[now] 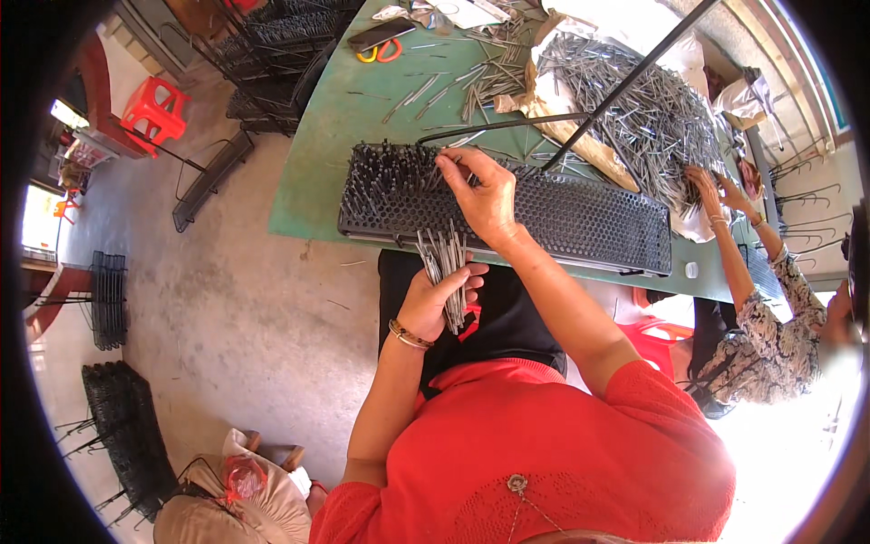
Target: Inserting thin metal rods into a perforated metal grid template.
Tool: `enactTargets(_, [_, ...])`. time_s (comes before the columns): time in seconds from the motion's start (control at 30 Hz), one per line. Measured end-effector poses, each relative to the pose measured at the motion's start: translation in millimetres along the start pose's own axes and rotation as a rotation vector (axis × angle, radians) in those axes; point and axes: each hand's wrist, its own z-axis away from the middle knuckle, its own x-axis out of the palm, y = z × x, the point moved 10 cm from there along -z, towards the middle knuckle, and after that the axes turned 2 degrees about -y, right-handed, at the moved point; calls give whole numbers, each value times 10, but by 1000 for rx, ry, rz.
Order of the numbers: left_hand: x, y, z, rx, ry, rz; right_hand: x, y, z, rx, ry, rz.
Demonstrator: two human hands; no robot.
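Observation:
My left hand (439,295) is closed around a bundle of thin grey metal rods (441,258), held upright just in front of the table edge. Above a long black perforated rack (589,218), my right hand (483,195) has thumb and forefinger pinched together; whatever is between them is too small to make out. Many dark rods (381,181) stand upright in the holes at the rack's left end. Toward the right, the holes show bare. A thin black bar (625,86) rises slantwise from the rack's back side.
A large heap of rods (625,100) lies on brown paper on the green table (317,154). A co-worker's hands (711,195) reach into it from the right. Scissors (381,52) and a phone (370,34) lie at the back left. More black racks (127,435) stand on the floor.

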Motion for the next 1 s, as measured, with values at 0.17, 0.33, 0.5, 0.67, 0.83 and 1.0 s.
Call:
enactTargets(0.17, [23, 13, 13, 1, -2, -3, 146, -81, 0, -144, -89, 92])
enactTargets(0.33, [10, -2, 17, -11, 7, -17, 201, -169, -26, -182, -171, 111])
enactTargets(0.5, [58, -4, 26, -18, 2, -24, 278, -289, 28, -423, -221, 227])
enactTargets(0.67, [56, -31, 34, -20, -1, -52, 431, -251, 129, -477, -395, 285])
enactTargets(0.83, [59, -39, 38, -15, 2, -57, 401, -363, 142, -511, -387, 385])
enactTargets(1.0, [112, -31, 21, 4, -18, -42, 498, -315, 92, -485, -454, 329])
